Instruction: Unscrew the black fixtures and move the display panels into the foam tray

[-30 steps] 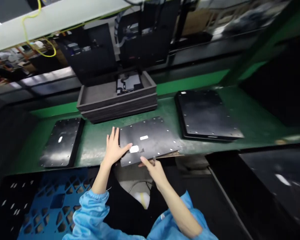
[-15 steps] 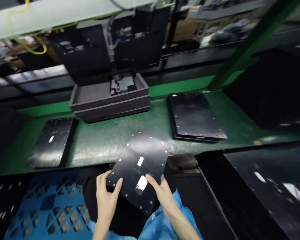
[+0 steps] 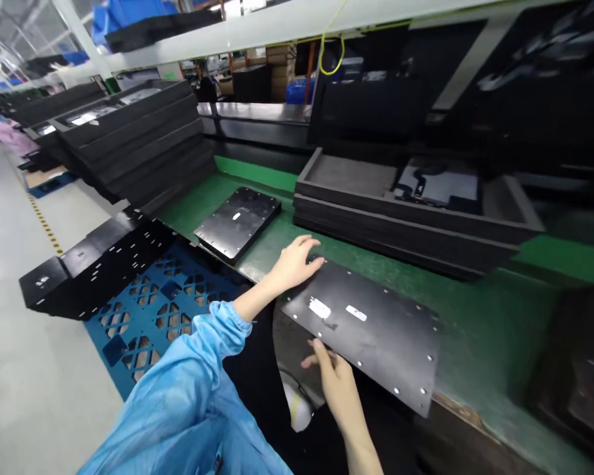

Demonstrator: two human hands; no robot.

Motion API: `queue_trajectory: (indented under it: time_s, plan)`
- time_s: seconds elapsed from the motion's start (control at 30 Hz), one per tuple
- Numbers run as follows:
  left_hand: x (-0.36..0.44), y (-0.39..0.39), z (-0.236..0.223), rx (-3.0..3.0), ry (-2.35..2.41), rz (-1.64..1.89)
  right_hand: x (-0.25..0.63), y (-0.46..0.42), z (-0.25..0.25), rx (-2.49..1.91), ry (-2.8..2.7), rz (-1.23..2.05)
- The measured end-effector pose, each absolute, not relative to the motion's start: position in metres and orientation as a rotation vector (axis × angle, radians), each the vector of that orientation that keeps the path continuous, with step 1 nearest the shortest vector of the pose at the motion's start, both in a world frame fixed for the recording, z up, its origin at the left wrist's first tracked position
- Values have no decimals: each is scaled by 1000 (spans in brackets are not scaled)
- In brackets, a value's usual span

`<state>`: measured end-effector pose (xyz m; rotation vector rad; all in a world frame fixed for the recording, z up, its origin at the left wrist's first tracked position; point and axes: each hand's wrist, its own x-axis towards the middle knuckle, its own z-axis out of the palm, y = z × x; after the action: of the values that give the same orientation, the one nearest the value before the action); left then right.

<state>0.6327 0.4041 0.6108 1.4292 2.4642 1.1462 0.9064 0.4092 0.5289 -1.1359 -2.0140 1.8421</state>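
Observation:
A flat black panel (image 3: 376, 330) with small holes along its rim and two white stickers lies on the green bench (image 3: 480, 316), its near edge jutting over the front. My left hand (image 3: 294, 262) grips its far left corner, fingers curled over the edge. My right hand (image 3: 334, 373) holds the near edge from below, thumb on top. Both arms wear light blue sleeves.
A second black panel (image 3: 238, 222) lies left on the bench. Stacked dark foam trays (image 3: 406, 214) stand behind, with a taller tray stack (image 3: 133, 142) far left. A blue pallet (image 3: 163, 307) with black sheets (image 3: 94, 260) sits on the floor at left.
The panel went from tilted up in both hands near my body to lying flat on the bench. My view has swung left.

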Motion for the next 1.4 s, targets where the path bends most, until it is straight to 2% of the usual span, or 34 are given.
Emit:
queue_trajectory:
  time_s: [0.13, 0.23, 0.3, 0.53, 0.73, 0.9, 1.03, 1.2, 1.3, 1.4]
  plan:
    - [586, 389, 628, 1486, 2862, 844, 918, 414, 530, -1076, -2224, 1792]
    - [553, 344, 614, 1058, 3179, 491, 945, 401, 514, -1100, -2104, 1934]
    - [539, 314, 599, 863, 3224, 358, 955, 397, 509, -1190, -1985, 1965]
    - [556, 276, 580, 965, 3222, 224, 928, 421, 524, -1282, -1866, 1794]
    - [592, 243, 570, 1094, 3173, 133, 913, 371, 505, -1066, -1846, 2190]
    - [630, 205, 568, 1271, 3126, 326, 869, 337, 522, -710, -1838, 2487]
    - [670, 191, 577, 1354, 3155, 566, 791, 335, 558, -555, -1529, 2620]
    - [720, 180, 565, 1505, 3185, 754, 736, 334, 587, -808, -1254, 2468]
    - [736, 171, 549, 1674, 3113, 906, 760, 327, 578, -822, -1281, 2354]
    - [741, 173, 547, 2120, 2829, 933, 814, 314, 552, -985, -1206, 2222]
